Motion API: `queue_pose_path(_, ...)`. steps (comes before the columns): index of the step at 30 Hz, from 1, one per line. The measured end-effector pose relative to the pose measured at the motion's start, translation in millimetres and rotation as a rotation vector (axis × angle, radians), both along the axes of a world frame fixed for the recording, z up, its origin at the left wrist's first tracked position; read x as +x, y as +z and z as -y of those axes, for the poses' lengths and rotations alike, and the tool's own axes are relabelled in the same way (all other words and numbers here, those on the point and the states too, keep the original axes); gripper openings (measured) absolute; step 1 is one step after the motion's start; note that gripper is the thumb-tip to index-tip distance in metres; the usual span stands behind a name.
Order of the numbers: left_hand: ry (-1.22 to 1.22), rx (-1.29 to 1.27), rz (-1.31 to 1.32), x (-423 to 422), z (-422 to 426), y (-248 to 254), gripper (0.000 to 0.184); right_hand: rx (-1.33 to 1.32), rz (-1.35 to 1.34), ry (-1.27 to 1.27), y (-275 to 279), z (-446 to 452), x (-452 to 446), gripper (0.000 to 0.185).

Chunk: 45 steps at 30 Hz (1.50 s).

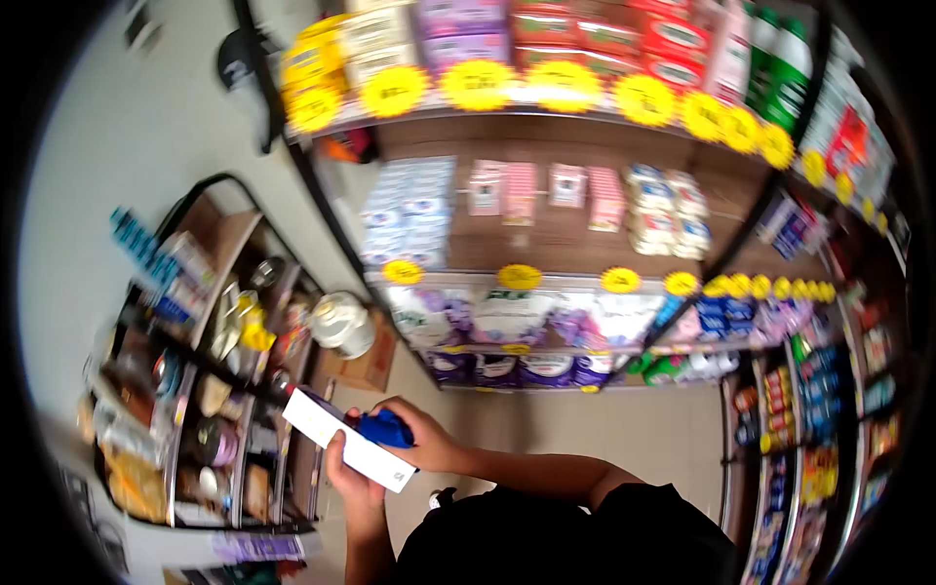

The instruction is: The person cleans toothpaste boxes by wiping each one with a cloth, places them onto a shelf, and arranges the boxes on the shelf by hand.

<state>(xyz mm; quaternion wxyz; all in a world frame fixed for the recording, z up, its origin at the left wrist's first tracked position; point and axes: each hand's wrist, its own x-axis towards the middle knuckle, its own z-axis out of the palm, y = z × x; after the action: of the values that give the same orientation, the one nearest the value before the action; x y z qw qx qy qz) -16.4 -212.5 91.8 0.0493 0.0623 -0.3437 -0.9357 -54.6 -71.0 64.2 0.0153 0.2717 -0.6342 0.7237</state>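
My left hand [355, 476] grips a long white box [336, 434] from below, its thumb over the near side. The box is tilted, its near end toward my body and its far end toward the left shelf. Closed around a bunched dark blue item [387, 428], perhaps a cloth, my right hand [427, 439] is at the box's right side. Whether the blue item touches the box cannot be told. Both hands are in front of my body, above the floor.
Ahead stands a shelf unit [546, 275] of packaged goods with yellow price tags. A cluttered rack [234, 244] is close on the left, beside a white container [341, 325] and a cardboard box [369, 361]. More stocked shelves [848, 390] line the right. Tiled floor [575, 424] lies between.
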Motion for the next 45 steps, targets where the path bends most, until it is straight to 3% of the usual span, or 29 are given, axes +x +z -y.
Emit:
queue_pose_path(3,-0.016,-0.080,0.094,-10.5,-25.2,-9.9,0.040,0.079,0.051,-0.024,0.1,-40.8,10.0,0.048)
queue_pose_path(8,-0.344,-0.133,0.026,-25.0,-52.3,-37.9,0.038,0.253,-0.179,-0.339,-7.4,-85.8,51.6,0.059)
queue_pose_path(9,-0.361,-0.175,0.030,-28.9,-56.2,-50.9,0.043,0.256,-0.175,-0.365,-10.1,-89.9,62.8,0.059)
queue_pose_path(11,-0.340,-0.221,-0.065,-20.4,-91.7,-28.4,0.050,0.335,-0.220,-0.473,-13.0,-98.0,83.5,0.063)
queue_pose_path(12,-0.480,-0.201,-0.075,-19.3,-95.1,-26.3,0.056,0.355,-0.149,-0.501,-11.7,-100.2,91.7,0.064)
queue_pose_path(13,-0.524,-0.223,-0.073,-13.7,-101.2,-23.1,0.057,0.359,-0.148,-0.523,-9.8,-101.3,98.3,0.064)
queue_pose_path(15,-0.621,-0.202,-0.047,-0.1,-113.9,-21.6,0.060,0.373,0.005,-0.797,-0.6,-102.5,109.1,0.063)
queue_pose_path(19,-0.945,-0.285,-0.074,21.3,-115.8,-30.2,0.069,0.341,-0.032,-1.138,17.8,-122.5,116.6,0.055)
queue_pose_path(21,-1.082,-0.193,-0.101,28.7,-122.2,-41.3,0.076,0.358,-0.060,-1.203,24.9,-133.6,126.5,0.051)
queue_pose_path(25,-1.129,-0.131,-0.055,50.9,-132.8,-37.5,0.072,0.356,-0.028,-1.307,28.9,-137.4,155.2,0.048)
queue_pose_path(32,-1.069,0.024,-0.048,65.8,-164.1,-25.1,0.057,0.446,0.011,-1.196,10.5,-120.9,221.0,0.052)
queue_pose_path(35,-1.046,0.006,-0.120,59.0,-176.0,-33.2,0.068,0.503,0.000,-1.130,2.5,-118.6,249.6,0.051)
queue_pose_path(40,-0.921,-0.070,-0.114,78.0,-197.9,-12.9,0.066,0.546,-0.104,-0.982,-2.0,-146.2,281.6,0.052)
queue_pose_path(41,-0.901,-0.100,-0.115,83.2,-200.9,-18.4,0.057,0.540,-0.118,-0.952,-2.7,-153.8,284.6,0.052)
queue_pose_path(45,-0.902,-0.090,-0.069,111.0,-220.1,-30.6,0.064,0.566,-0.160,-0.899,-4.7,-188.4,297.5,0.052)
